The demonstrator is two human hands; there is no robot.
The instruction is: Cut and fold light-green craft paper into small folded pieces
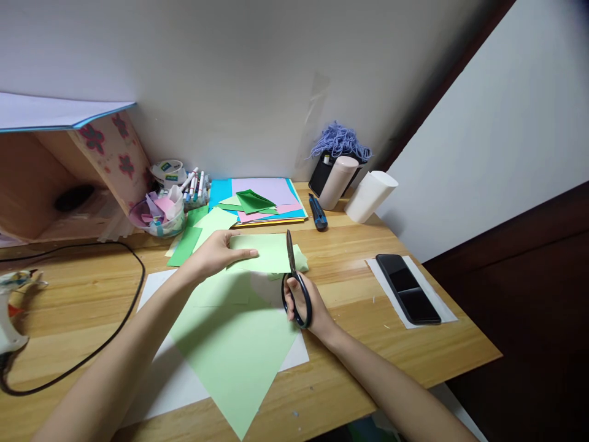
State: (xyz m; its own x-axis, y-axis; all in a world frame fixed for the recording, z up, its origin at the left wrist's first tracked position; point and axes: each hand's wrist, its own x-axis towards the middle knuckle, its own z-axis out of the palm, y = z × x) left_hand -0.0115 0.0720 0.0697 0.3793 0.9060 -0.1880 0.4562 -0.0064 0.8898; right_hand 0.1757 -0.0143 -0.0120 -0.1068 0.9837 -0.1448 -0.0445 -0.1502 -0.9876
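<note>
My left hand (223, 253) grips a light green paper piece (264, 253) by its left end, thumb on top. In my right hand (306, 301) is a pair of scissors (289, 250), fingers through the black handles and blades pointing up and away. The blades stand at the right edge of the held piece; whether they are cutting it I cannot tell. Another bit of light green paper shows just behind the blades. Below both hands lies a large light green sheet (234, 356), set cornerwise over a white sheet (170, 380) on the table.
A phone (407, 288) rests on white paper at the right. Toward the wall are a blue utility knife (318, 212), two cylinders (372, 195), blue yarn (340, 141), stacked coloured paper (289, 212), markers (196, 187) and a scrap bowl (159, 215). A glue gun (10, 319) with black cable lies left.
</note>
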